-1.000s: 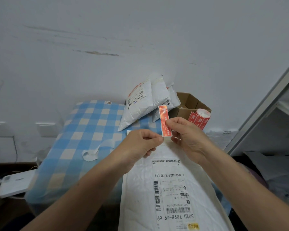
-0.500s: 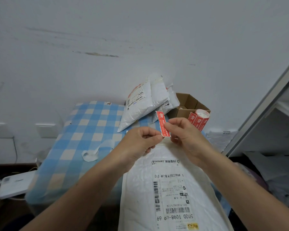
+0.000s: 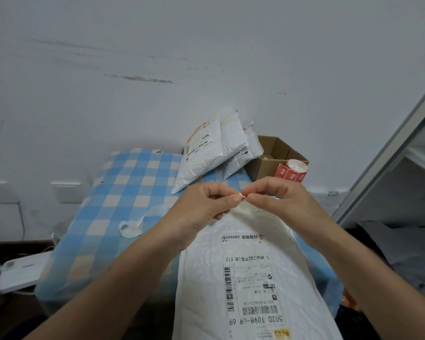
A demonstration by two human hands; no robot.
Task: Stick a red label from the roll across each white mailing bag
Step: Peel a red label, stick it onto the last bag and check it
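A large white mailing bag (image 3: 253, 278) with a printed shipping slip lies in front of me on the blue checked cloth. Just above its far end, my left hand (image 3: 204, 207) and my right hand (image 3: 277, 200) meet fingertip to fingertip. Between them they pinch the red label (image 3: 242, 194), of which only a small corner shows. The roll of red labels (image 3: 292, 171) stands on the edge of a cardboard box behind my right hand. Two more white mailing bags (image 3: 211, 153) lean against the wall.
The open cardboard box (image 3: 272, 153) sits at the back right of the checked table (image 3: 123, 192). A curled strip of white backing paper (image 3: 135, 223) lies left of my hands. A white device (image 3: 22, 271) rests low at the left. A white shelf frame (image 3: 390, 148) rises at the right.
The red label stood upright between my fingers before; now it is lowered and almost hidden between both hands' fingertips. My hands have closed together above the bag's far end.
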